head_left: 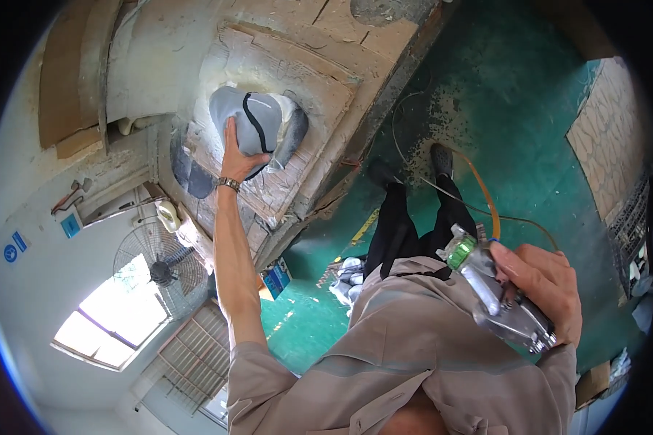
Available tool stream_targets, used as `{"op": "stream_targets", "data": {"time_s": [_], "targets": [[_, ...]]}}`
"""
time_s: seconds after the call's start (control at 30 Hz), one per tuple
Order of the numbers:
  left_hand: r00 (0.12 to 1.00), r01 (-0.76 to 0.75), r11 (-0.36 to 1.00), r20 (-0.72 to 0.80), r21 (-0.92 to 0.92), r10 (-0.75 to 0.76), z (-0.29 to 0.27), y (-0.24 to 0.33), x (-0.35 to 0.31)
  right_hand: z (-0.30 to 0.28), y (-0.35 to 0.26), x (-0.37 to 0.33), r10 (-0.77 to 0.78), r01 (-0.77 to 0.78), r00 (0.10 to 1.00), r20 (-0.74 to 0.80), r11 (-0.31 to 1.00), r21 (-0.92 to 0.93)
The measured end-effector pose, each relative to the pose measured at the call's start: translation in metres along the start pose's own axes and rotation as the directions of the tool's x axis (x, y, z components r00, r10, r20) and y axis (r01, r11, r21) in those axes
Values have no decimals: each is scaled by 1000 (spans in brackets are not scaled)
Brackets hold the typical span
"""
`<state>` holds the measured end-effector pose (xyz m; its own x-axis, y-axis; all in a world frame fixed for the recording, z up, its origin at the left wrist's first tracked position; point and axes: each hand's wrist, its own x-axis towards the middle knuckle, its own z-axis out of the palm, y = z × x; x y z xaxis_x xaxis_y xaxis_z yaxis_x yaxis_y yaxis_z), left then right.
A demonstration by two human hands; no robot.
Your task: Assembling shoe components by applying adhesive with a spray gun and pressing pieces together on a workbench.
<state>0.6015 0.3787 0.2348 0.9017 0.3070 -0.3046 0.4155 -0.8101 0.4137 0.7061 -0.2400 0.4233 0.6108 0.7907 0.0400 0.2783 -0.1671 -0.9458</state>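
On the cardboard-covered bench [319, 94] sits a rounded light-grey moulded piece [250, 116] with a black curved strip and a darker grey side part. My left hand [241, 154] grips its near edge, thumb to the right and one finger stretched up its surface; the other fingers are hidden. To the lower right, in front of my body, my right hand [548, 283] is closed round a silver spray gun [504, 297] with a green fitting. An orange hose [490, 192] meets the gun. Whether a finger presses its trigger cannot be made out.
A wire-guarded fan [163, 268] stands left of my arm, by a bright window [112, 312]. Thin hose curves over the green floor [515, 145] around my feet. A blue box [276, 279] and grey bundles [350, 274] lie beside the bench. Patterned board [609, 138] stands far right.
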Motion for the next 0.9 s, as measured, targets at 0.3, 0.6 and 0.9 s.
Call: {"op": "stream_targets", "data": {"time_s": [0.3,0.6,0.9], "targets": [[995,38,995,-100,97,-28,10,39,-14,-32,-31,19,-145,137,989,-38,979,-152],[910,201,970,-393,134,-134,26,61,-109,-27,-52,36,-11,-13,993,-116,979,-204],[732,544,622,-44,-563,-680,263,41,-337,-11,-94,67,-6,-12,998,-61,959,-284]]}}
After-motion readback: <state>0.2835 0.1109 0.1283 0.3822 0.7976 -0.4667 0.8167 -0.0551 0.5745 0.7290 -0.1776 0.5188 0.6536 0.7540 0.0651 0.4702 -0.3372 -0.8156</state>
